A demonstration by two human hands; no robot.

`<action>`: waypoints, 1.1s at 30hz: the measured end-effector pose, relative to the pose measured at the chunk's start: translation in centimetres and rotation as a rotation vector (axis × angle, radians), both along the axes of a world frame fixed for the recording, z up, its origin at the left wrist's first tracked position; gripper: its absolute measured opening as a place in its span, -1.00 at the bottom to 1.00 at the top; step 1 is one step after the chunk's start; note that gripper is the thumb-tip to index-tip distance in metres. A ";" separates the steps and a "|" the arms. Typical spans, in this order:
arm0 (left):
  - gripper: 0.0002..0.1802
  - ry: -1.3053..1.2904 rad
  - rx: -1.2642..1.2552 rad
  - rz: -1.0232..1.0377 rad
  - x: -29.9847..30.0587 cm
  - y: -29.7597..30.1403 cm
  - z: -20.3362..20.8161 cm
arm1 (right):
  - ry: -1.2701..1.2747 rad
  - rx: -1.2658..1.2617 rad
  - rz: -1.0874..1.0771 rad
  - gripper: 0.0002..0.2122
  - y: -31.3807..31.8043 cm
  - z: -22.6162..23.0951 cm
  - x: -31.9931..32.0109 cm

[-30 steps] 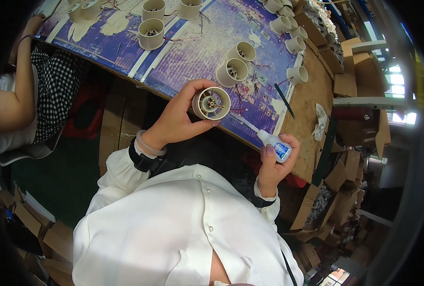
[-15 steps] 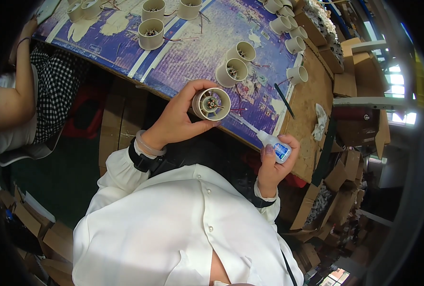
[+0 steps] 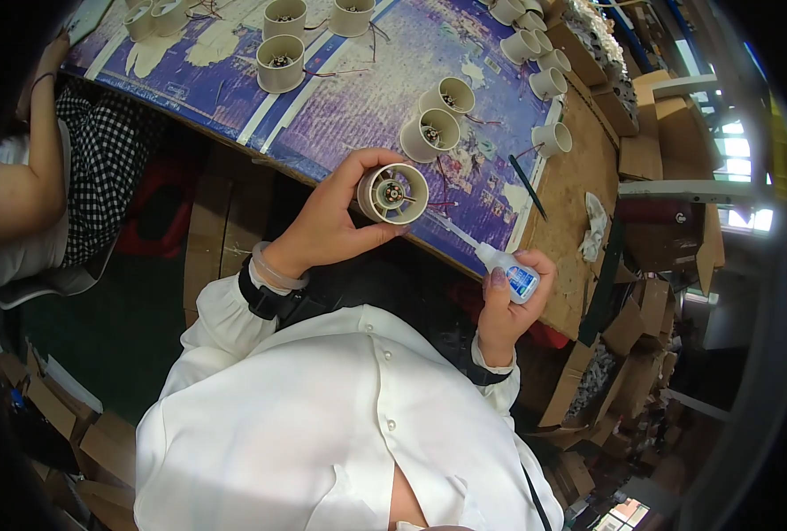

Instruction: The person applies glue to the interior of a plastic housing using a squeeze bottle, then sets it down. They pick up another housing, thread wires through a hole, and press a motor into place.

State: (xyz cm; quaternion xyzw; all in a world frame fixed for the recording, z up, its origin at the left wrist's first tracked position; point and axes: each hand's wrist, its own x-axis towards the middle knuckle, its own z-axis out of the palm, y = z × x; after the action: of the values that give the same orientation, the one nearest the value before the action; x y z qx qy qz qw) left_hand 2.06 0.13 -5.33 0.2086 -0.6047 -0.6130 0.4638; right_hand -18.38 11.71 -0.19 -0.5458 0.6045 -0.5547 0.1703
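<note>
My left hand [image 3: 336, 217] is wrapped round a cream plastic cylindrical housing [image 3: 372, 211], its open end tilted toward me. Inside sits a small round motor with copper windings [image 3: 393, 192], held by spokes, and thin wires with a small white plug stick out to the right. In my right hand [image 3: 508, 310] is a small white squeeze glue bottle [image 3: 522, 281] with a blue label; its long thin nozzle points up and left, apart from the housing. Two similar housings [image 3: 430, 134] stand on the table just beyond my left hand.
The table [image 3: 349, 106] has a worn purple-blue cover. More cream housings with wires [image 3: 280, 64] stand at its far side and right edge. A dark green stick [image 3: 528, 188] and a crumpled white cloth [image 3: 593, 227] lie at right. Another person [image 3: 30, 195] sits at left; cardboard boxes [image 3: 650, 310] stand at right.
</note>
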 end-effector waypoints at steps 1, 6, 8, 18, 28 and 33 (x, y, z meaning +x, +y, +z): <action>-0.27 -0.002 0.000 0.001 0.0 0.0 0.0 | 0.010 0.000 0.002 -0.74 0.0 0.0 0.0; -0.27 -0.014 -0.003 0.000 0.1 0.0 0.0 | 0.008 -0.005 -0.004 -0.74 0.1 0.0 0.1; -0.27 -0.014 -0.002 -0.003 0.1 0.0 0.1 | -0.021 -0.001 -0.004 -0.74 0.0 0.1 0.2; -0.27 -0.031 0.005 -0.002 0.0 0.0 0.0 | -0.017 -0.009 -0.020 -0.75 -0.2 0.0 0.0; -0.29 -0.041 0.006 0.014 0.0 -0.1 0.2 | -0.274 0.043 -0.046 -0.75 0.0 -0.1 -0.8; -0.30 -0.040 0.023 0.021 0.1 0.0 0.2 | -0.597 0.011 0.034 -0.77 -0.7 0.2 -1.6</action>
State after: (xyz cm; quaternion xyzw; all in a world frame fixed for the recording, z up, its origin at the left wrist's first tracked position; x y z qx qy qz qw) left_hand 2.14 0.13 -5.11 0.2324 -0.6046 -0.6106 0.4557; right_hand -20.02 11.04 0.01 -0.3675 0.5216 -0.6845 0.3526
